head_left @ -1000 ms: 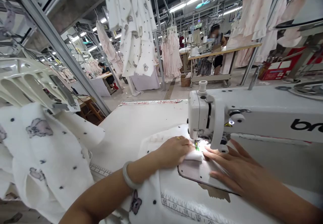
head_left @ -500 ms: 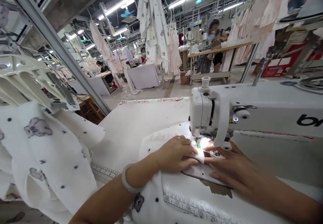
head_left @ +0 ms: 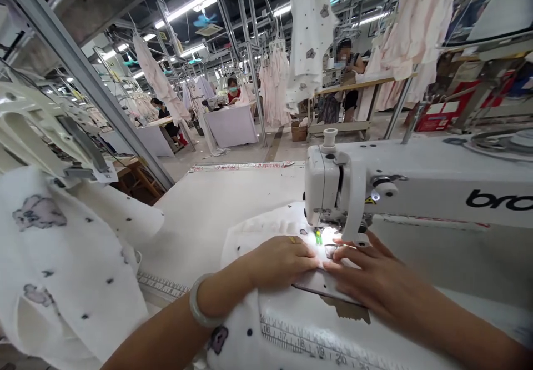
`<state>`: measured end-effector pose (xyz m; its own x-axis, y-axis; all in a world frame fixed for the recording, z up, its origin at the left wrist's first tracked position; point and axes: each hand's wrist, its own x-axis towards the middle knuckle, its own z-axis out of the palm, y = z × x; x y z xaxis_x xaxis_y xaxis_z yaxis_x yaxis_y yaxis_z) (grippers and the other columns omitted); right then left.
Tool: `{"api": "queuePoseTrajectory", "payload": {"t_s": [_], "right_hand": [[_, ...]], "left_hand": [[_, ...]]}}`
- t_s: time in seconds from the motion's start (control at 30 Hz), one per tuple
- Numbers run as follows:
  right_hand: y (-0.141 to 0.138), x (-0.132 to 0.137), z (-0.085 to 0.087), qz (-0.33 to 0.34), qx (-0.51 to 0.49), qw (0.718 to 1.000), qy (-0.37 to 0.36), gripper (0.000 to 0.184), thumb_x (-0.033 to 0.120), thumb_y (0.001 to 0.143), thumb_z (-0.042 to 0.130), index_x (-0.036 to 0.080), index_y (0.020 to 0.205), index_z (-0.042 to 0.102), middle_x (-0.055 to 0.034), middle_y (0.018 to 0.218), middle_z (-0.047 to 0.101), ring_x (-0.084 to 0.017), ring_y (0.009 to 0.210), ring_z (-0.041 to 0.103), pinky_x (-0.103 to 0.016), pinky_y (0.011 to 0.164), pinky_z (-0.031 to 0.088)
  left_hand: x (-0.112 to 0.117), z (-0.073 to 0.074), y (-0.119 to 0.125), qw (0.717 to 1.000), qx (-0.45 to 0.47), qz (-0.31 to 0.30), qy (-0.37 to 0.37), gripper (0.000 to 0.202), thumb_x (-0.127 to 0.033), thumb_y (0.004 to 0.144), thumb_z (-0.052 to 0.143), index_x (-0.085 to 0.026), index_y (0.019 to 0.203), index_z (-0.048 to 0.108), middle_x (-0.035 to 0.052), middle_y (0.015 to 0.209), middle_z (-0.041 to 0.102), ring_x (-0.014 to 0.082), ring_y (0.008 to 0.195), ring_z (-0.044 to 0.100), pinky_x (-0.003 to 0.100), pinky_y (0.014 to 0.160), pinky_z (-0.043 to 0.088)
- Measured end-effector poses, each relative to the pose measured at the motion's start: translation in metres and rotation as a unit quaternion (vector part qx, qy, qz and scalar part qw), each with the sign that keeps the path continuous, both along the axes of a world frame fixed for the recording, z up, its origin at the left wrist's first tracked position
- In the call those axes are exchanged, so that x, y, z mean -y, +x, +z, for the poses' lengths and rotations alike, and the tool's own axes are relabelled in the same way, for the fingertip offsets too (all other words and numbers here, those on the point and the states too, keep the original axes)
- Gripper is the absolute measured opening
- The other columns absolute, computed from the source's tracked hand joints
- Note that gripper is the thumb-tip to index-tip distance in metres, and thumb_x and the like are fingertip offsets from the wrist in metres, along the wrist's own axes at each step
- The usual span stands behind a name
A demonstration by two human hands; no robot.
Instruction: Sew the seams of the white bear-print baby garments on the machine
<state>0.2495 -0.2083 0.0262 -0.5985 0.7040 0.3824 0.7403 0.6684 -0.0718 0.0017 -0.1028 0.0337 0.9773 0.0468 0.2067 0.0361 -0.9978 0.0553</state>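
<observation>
My left hand lies flat, fingers together, on white printed fabric in front of the needle of a white sewing machine. It wears a pale bangle on the wrist and a ring. My right hand rests flat beside it, fingers stretched toward the presser foot, pressing the fabric edge down on the metal plate. The fingertips of both hands nearly meet under the machine's lit head.
More printed white fabric is piled at my left. A ruler strip runs along the white table. Garments hang from overhead rails. Other people sit at tables at the back. A slanted metal post stands left.
Both hands have slid the fabric a little further under the presser foot. The hanging garments overhead have shifted right in view as my head turned.
</observation>
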Motion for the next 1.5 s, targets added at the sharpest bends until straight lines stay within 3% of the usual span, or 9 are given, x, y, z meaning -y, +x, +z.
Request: {"api": "queuePoseTrajectory", "payload": {"t_s": [0.17, 0.3, 0.67, 0.93, 1.07, 1.23, 1.3, 1.4, 1.5], "right_hand": [[0.002, -0.002, -0.012, -0.059, 0.000, 0.997, 0.048, 0.036, 0.043, 0.101, 0.055, 0.036, 0.136, 0.060, -0.0026, 0.121, 0.072, -0.026, 0.108, 0.069, -0.057, 0.125, 0.013], [0.008, -0.005, -0.023, -0.101, 0.005, 0.994, 0.034, 0.047, 0.050, 0.100, 0.054, 0.036, 0.144, 0.054, -0.0053, 0.119, 0.073, -0.031, 0.113, 0.066, -0.061, 0.123, 0.017], [0.018, -0.011, -0.032, -0.080, -0.029, 0.995, 0.048, 0.040, 0.047, 0.097, 0.057, 0.035, 0.135, 0.061, -0.0039, 0.106, 0.074, -0.031, 0.102, 0.069, -0.063, 0.123, 0.020], [0.020, -0.012, -0.034, -0.065, -0.016, 0.997, 0.045, 0.038, 0.044, 0.100, 0.056, 0.032, 0.135, 0.058, -0.0022, 0.107, 0.074, -0.028, 0.107, 0.067, -0.056, 0.127, 0.000], [0.016, -0.011, -0.027, -0.061, -0.024, 0.996, 0.055, 0.032, 0.043, 0.101, 0.054, 0.033, 0.130, 0.061, 0.0002, 0.116, 0.073, -0.026, 0.107, 0.068, -0.049, 0.128, -0.006], [0.015, -0.011, -0.020, -0.063, -0.027, 0.996, 0.064, 0.026, 0.043, 0.101, 0.053, 0.032, 0.120, 0.068, 0.0020, 0.112, 0.076, -0.025, 0.105, 0.068, -0.046, 0.126, -0.013], [0.017, -0.012, -0.021, -0.060, -0.023, 0.996, 0.068, 0.027, 0.041, 0.100, 0.055, 0.033, 0.121, 0.069, 0.0016, 0.115, 0.075, -0.026, 0.109, 0.067, -0.044, 0.126, -0.013], [0.016, -0.011, -0.020, -0.047, -0.023, 0.998, 0.040, 0.027, 0.040, 0.101, 0.055, 0.034, 0.124, 0.067, 0.0021, 0.120, 0.074, -0.025, 0.112, 0.067, -0.042, 0.126, -0.014], [0.010, -0.009, -0.015, -0.038, -0.047, 0.998, -0.020, 0.026, 0.044, 0.103, 0.053, 0.035, 0.122, 0.067, 0.0028, 0.120, 0.073, -0.023, 0.111, 0.067, -0.047, 0.125, -0.015]], "left_hand": [[-0.005, -0.002, 0.004, 0.999, 0.000, 0.046, -0.022, 0.029, -0.013, 0.103, 0.046, -0.013, 0.125, 0.066, 0.0120, 0.128, 0.070, 0.0206, 0.123, 0.064, 0.034, 0.111, 0.048], [-0.010, -0.005, 0.007, 0.995, -0.013, 0.086, -0.049, 0.035, -0.009, 0.100, 0.046, -0.014, 0.131, 0.061, 0.0130, 0.139, 0.063, 0.0218, 0.133, 0.057, 0.037, 0.116, 0.044], [-0.015, -0.005, 0.010, 0.990, -0.028, 0.112, -0.078, 0.043, -0.005, 0.094, 0.047, -0.008, 0.135, 0.056, 0.0154, 0.142, 0.060, 0.0241, 0.139, 0.052, 0.037, 0.118, 0.042], [-0.013, -0.005, 0.008, 0.987, -0.015, 0.122, -0.099, 0.039, -0.007, 0.098, 0.047, -0.012, 0.135, 0.057, 0.0117, 0.144, 0.060, 0.0220, 0.139, 0.051, 0.036, 0.119, 0.041], [-0.015, -0.008, 0.007, 0.987, 0.008, 0.127, -0.098, 0.033, -0.024, 0.106, 0.045, -0.017, 0.135, 0.059, 0.0098, 0.143, 0.061, 0.0203, 0.139, 0.052, 0.035, 0.118, 0.041], [-0.054, -0.006, -0.003, 0.990, 0.015, 0.106, -0.089, 0.033, -0.031, 0.105, 0.047, -0.021, 0.133, 0.062, 0.0079, 0.143, 0.062, 0.0187, 0.136, 0.054, 0.035, 0.121, 0.037], [-0.079, 0.001, -0.013, 0.985, -0.016, 0.149, -0.083, 0.035, -0.031, 0.101, 0.053, -0.020, 0.133, 0.062, 0.0089, 0.147, 0.059, 0.0207, 0.139, 0.051, 0.039, 0.123, 0.033], [-0.103, 0.015, -0.028, 0.967, -0.032, 0.241, -0.076, 0.038, -0.030, 0.100, 0.053, -0.020, 0.137, 0.060, 0.0122, 0.151, 0.054, 0.0302, 0.145, 0.045, 0.059, 0.123, 0.025], [-0.088, 0.028, -0.036, 0.955, -0.028, 0.286, -0.078, 0.036, -0.031, 0.103, 0.047, -0.020, 0.135, 0.060, 0.0125, 0.144, 0.060, 0.0335, 0.141, 0.047, 0.063, 0.118, 0.031]]}}
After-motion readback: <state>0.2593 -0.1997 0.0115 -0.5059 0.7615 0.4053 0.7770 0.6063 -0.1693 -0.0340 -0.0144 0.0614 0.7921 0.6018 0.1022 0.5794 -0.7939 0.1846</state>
